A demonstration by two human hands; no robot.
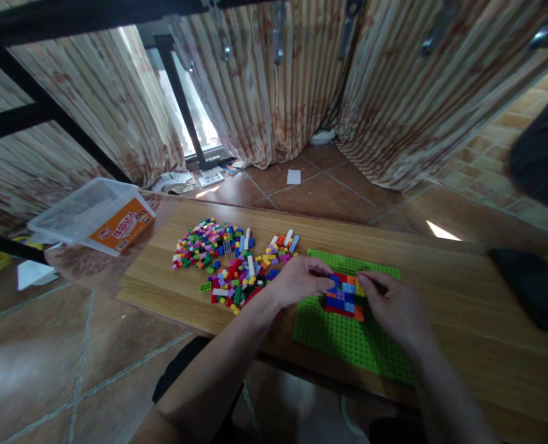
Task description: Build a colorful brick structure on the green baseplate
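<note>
Toy bricks (209, 243) lay loose on the wooden table (450, 283), left of a green baseplate (329, 333). Striped curtains (274, 92) hung beyond it, above the tiled floor (130, 333). The table ran wide across the view, with bare wood along its far edge and between the baseplate and a dark flat object (533, 290) at the right. Near the table's left end stood a clear plastic box (79, 213) with an orange label. The baseplate sat close to the near edge, its studs bare around the multicolored brick patch (343, 302) built on it.

The left hand (297, 280) reached in over the patch's left side, thumb and index finger slightly apart around a small blue brick (333, 282); whether they clenched it could not be told. The right hand (398, 305) was at the opposite side, fingers bent, its fingertips by a yellow brick (360, 288); its grip was unclear too.
</note>
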